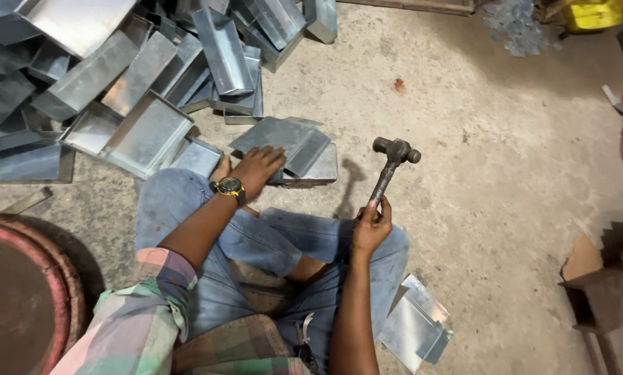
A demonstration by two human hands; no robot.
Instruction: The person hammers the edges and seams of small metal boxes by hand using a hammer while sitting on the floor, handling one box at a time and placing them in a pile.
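Observation:
I sit cross-legged on a concrete floor in blue jeans. My left hand [257,169], with a black and yellow watch on the wrist, lies flat on a folded grey sheet-metal piece [283,139] that rests on a metal block in front of my knees. My right hand [371,226] grips the handle of a dark ball-peen hammer [393,156], whose head is raised upright above the floor, to the right of the metal piece and not touching it.
A large heap of folded sheet-metal trays [130,76] fills the upper left. Another bent sheet piece [415,326] lies by my right knee. A round rusty rim [26,292] sits lower left, wooden scraps [603,285] at right, a yellow container [593,14] top right.

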